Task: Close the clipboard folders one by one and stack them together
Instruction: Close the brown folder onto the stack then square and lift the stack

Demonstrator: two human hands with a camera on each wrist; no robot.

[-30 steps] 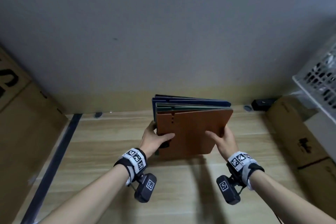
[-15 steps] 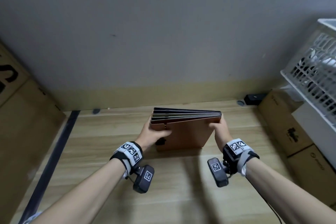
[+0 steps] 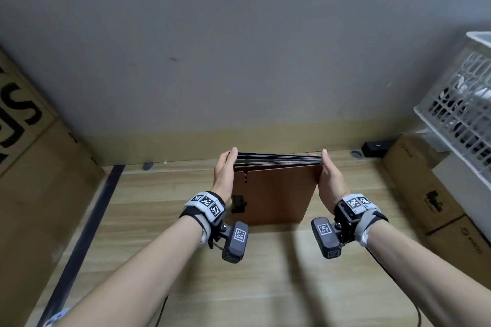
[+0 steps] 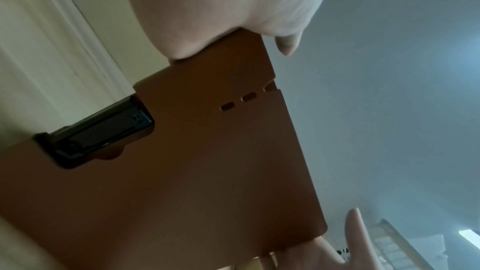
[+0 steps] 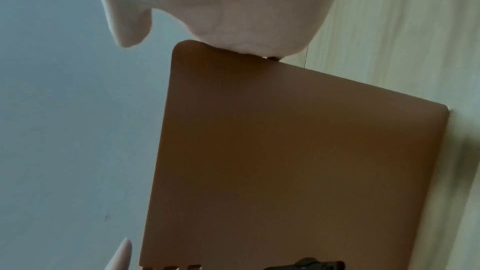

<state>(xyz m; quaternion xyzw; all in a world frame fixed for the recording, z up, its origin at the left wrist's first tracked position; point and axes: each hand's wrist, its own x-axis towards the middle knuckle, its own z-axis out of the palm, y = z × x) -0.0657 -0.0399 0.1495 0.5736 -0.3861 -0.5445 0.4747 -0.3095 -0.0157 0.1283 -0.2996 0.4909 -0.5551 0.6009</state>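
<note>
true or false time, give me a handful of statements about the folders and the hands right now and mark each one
1. The stack of clipboard folders stands on edge on the light wooden table. True.
2. The folder facing the person is blue. False: the brown folder faces the person; darker ones sit behind it.
3. The left hand and right hand press flat against opposite side edges of the stack. True.
4. The black metal clip sticks out on the right hand's side. False: it sits on the left hand's side.
5. The white plastic lattice basket stands to the person's left. False: it is at the right.
6. Brown cardboard boxes sit under that basket. True.
</note>
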